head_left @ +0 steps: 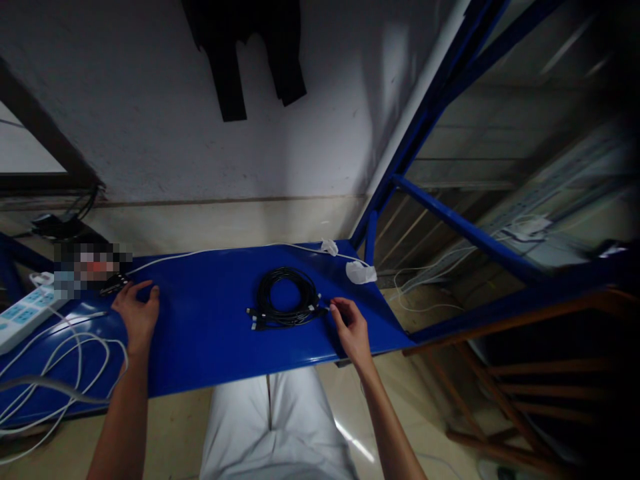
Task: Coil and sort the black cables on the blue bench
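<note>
A glossy blue flat-topped bench (200, 327) spans the scene. At its left end lie loose loops of thin white cable (79, 353) and, beyond them, a long white plastic power strip with pale blue sockets (30, 312). Right of the bench's middle sits a round coil of black cables (286, 316). The left hand (136, 313), released, curves near the power strip, thumb apart from fingers. The right hand (354, 332) brings thumb and forefinger together at the coil's right side; whether they grip a cable end, I cannot tell.
</note>
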Demonstrator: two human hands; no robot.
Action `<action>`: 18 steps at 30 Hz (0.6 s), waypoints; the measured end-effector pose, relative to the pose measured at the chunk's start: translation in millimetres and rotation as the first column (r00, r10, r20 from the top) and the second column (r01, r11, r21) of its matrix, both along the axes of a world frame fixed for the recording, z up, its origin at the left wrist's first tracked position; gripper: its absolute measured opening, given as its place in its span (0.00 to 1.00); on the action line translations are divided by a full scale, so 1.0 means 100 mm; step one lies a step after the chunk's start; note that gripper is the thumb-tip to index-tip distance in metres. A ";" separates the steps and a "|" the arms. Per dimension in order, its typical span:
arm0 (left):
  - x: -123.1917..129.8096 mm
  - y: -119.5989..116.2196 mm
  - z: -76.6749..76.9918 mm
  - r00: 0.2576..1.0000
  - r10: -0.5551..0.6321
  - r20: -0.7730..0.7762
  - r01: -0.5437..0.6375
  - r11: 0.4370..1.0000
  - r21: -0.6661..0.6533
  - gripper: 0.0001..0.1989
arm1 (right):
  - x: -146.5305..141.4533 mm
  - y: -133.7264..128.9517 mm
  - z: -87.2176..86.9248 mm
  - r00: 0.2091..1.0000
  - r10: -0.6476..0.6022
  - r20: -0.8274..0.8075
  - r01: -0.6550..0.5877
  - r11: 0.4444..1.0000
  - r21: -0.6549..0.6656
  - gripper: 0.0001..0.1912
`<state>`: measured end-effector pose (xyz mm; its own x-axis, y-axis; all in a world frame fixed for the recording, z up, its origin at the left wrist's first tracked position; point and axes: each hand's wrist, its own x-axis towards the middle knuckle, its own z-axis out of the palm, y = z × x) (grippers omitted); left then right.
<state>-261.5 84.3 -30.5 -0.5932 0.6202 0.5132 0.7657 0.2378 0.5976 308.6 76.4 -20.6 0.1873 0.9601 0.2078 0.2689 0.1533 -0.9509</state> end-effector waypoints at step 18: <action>-0.01 -0.01 -0.02 1.000 -0.001 -0.023 0.002 1.000 0.010 0.21 | 0.01 -0.01 0.00 1.000 0.006 0.002 -0.006 1.000 -0.001 0.22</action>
